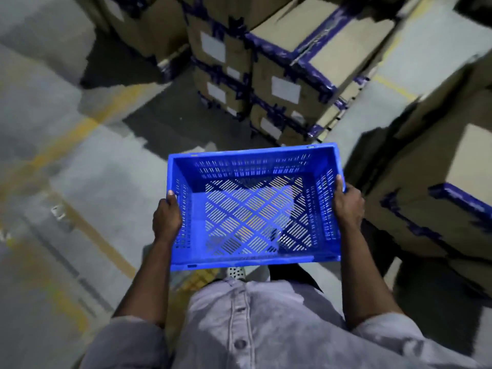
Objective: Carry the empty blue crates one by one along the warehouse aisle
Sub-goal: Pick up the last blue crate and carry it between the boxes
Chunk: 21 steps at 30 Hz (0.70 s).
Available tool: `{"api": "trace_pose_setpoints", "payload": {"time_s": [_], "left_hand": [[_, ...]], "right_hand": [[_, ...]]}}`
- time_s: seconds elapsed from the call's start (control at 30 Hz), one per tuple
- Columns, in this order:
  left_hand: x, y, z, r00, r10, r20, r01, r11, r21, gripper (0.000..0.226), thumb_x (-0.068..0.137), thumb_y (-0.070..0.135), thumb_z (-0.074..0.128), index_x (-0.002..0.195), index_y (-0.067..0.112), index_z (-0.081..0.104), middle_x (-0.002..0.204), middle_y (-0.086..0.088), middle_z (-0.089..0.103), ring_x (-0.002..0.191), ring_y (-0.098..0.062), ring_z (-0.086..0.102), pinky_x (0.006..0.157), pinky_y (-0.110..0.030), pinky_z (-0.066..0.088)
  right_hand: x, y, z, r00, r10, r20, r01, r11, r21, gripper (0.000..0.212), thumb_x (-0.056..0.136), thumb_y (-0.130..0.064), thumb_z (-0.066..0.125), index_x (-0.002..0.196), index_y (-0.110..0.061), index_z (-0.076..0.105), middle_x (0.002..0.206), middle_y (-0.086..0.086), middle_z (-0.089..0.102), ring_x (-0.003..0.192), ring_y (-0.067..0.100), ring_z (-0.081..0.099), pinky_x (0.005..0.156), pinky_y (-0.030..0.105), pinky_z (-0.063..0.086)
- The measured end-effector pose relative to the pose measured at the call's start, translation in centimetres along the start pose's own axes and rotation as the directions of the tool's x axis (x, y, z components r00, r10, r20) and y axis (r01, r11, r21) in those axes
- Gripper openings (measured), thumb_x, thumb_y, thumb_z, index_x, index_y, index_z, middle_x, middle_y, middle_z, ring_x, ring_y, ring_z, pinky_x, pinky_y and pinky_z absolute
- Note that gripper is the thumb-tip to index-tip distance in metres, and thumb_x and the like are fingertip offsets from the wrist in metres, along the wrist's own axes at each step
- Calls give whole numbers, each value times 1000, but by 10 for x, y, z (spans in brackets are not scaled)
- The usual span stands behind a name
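An empty blue crate [183, 166] with slotted walls and a perforated floor hangs level in front of my waist, above the floor. My left hand [167, 217] grips its left short wall, thumb over the rim. My right hand [347, 203] clasps the right short wall the same way. Nothing lies inside the crate; the grey floor shows through its slots.
Stacked cardboard boxes [290, 75] taped in dark blue stand just ahead. More boxes [436, 182] rise close on the right. Grey concrete floor [93, 166] with yellow lines [87, 129] spreads to the left. A narrow gap [356, 129] runs between the two stacks.
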<state>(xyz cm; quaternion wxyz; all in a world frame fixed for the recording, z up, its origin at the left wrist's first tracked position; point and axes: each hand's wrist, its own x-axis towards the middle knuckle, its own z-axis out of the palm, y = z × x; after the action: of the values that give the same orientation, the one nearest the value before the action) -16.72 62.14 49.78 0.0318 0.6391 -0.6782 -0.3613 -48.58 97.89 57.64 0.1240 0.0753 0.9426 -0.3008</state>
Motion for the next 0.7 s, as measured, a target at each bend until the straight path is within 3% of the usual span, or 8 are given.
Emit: {"api": "trace_pose_setpoints", "payload": {"time_s": [0.17,0.33,0.5,0.7], "left_hand": [[0,61,14,980,159,117,-169,982,88,91,114,74,15,136,5,69,140,-29,70,128,-50,65,106,-58,51],[-27,127,51,904,342,258,-385,912,141,92,112,76,14,137,8,70,143,-29,69,132,-49,65,109,-57,50],[-89,178,107,791,460,404,-561,809,177,88,116,71,19,147,4,67,150,-33,64,139,-51,60,113,-58,46],[-195,215,186,646,518,560,-715,668,207,92,115,72,18,142,1,70,146,-36,66,136,-53,64,112,-57,49]], "right_hand": [[-36,50,-44,977,155,-149,-144,986,85,76,103,-79,36,130,-17,72,129,25,70,121,48,65,100,53,52],[-70,121,-88,895,387,-222,-339,913,229,74,103,-77,39,132,-18,73,130,25,70,121,47,65,100,51,52],[-108,201,-130,770,564,-298,-466,817,341,73,102,-77,39,129,-18,74,126,23,72,117,46,67,99,52,54],[-174,295,-192,583,725,-367,-547,684,483,73,103,-77,42,123,-15,74,125,25,72,116,48,68,96,52,54]]}}
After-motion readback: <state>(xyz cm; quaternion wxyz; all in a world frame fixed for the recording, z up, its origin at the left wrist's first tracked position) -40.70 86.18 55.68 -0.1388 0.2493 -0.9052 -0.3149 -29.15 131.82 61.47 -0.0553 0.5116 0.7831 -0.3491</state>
